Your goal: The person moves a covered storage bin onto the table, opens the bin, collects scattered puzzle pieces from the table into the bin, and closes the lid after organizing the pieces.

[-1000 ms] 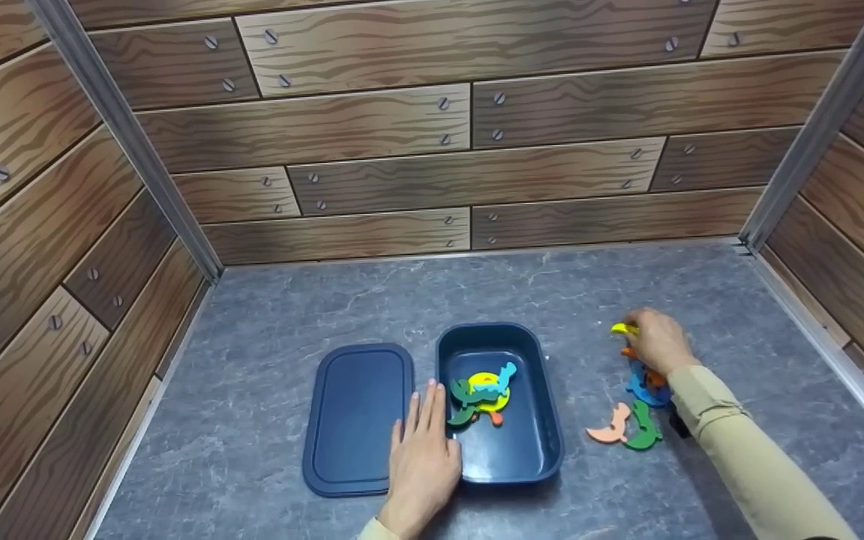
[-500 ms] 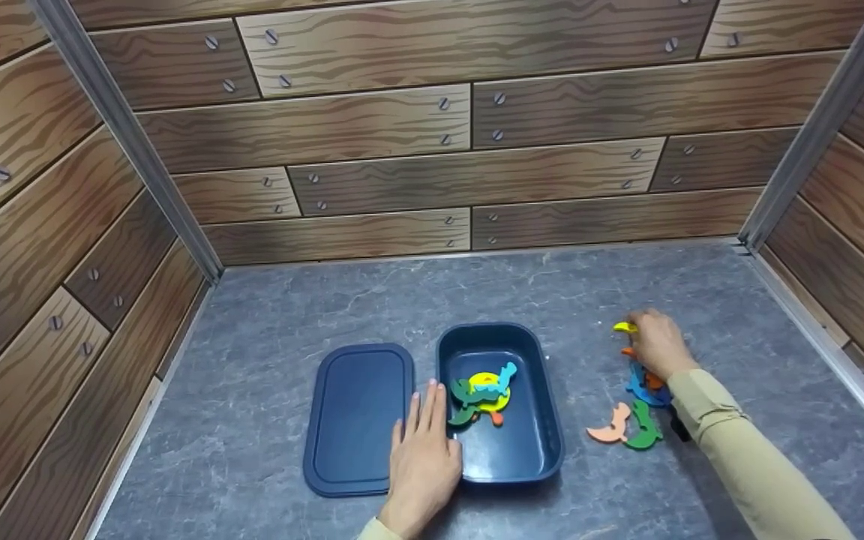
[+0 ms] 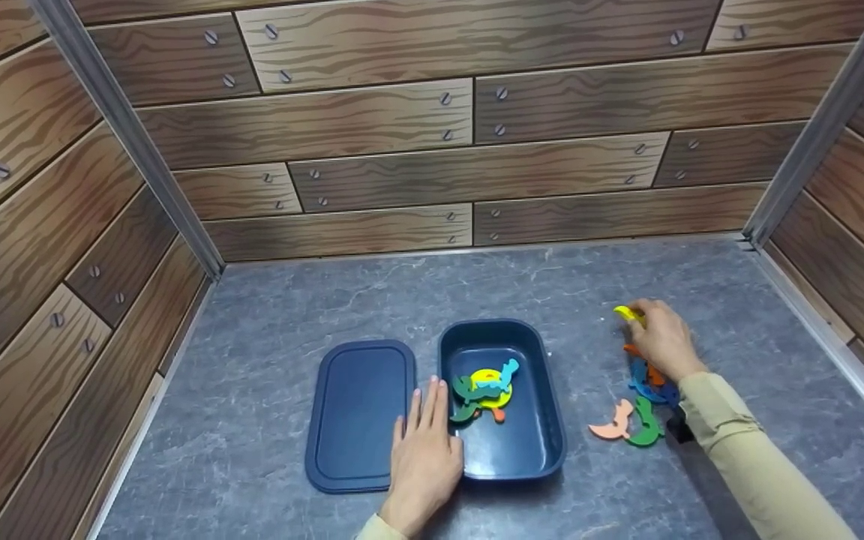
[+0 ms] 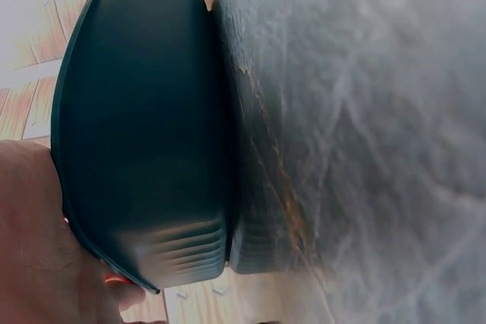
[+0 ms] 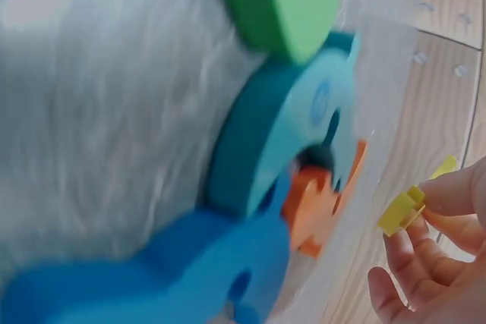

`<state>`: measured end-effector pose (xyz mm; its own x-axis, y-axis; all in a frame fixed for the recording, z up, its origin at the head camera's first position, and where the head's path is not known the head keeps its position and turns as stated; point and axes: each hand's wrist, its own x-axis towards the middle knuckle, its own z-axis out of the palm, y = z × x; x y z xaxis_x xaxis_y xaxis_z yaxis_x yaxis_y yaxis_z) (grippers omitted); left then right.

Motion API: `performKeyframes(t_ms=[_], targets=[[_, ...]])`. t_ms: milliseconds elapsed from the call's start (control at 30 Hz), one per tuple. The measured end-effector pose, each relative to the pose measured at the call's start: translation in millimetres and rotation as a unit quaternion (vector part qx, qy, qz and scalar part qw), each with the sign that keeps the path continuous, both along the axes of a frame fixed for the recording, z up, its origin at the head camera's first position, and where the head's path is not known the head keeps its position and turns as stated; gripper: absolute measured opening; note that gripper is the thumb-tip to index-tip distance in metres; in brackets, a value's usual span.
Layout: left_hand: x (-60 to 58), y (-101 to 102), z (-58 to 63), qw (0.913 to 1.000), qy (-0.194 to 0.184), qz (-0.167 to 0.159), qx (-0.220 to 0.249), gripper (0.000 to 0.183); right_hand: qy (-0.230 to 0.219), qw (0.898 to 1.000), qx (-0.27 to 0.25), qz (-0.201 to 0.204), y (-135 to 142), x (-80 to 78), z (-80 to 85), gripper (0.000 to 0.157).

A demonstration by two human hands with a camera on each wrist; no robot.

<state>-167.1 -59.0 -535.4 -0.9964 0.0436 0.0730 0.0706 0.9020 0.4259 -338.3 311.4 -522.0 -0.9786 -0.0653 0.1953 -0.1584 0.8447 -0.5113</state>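
Observation:
Between thumb and fingers, my right hand pinches a yellow toy piece at the right of the table. Below that hand lie blue pieces and an orange piece, partly covered by the wrist in the head view. Fingers straight, my left hand rests along the left rim of a dark blue box. Inside the box sit several toy pieces: a yellow one, a light blue one, a dark green one and an orange one.
The dark blue lid lies flat left of the box, its right edge partly under the left hand in view. A peach piece and a green piece lie right of the box. Wood-patterned walls enclose the grey table.
My right hand has risen slightly, away from the orange and blue pieces, with the yellow piece in its fingers. My left hand stays at the box rim.

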Motion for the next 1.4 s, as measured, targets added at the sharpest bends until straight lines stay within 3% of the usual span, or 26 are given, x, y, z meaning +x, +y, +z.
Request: performKeyframes(t_ms=[367, 633, 767, 900, 1167, 1400], targets=[[2.2, 0.5, -5.2, 0.9999, 0.006, 0.004, 0.008, 0.066, -0.042, 0.993, -0.113, -0.021, -16.6, 16.3, 7.9, 0.037], [1.0, 0.3, -4.8, 0.9999, 0.009, 0.003, 0.008, 0.067, -0.025, 0.972, -0.233, -0.023, -26.6, 29.7, 13.6, 0.041], [0.4, 0.0, -4.2, 0.9999, 0.009, 0.003, 0.005, 0.067, -0.011, 0.956, -0.293, -0.015, -34.1, 37.4, 16.4, 0.042], [-0.6, 0.0, -3.7, 0.9999, 0.007, 0.003, 0.007, 0.067, -0.031, 0.938, -0.346, -0.013, -39.5, 45.6, 22.0, 0.048], [-1.0, 0.7, -2.8, 0.9999, 0.004, 0.003, 0.014, 0.067, -0.06, 0.888, -0.454, -0.024, -52.9, 61.2, 27.2, 0.056], [0.4, 0.1, -3.3, 0.9998, 0.016, 0.003, 0.012, 0.067, -0.058, 0.869, -0.491, -0.018, -64.5, 69.3, 30.7, 0.058]])
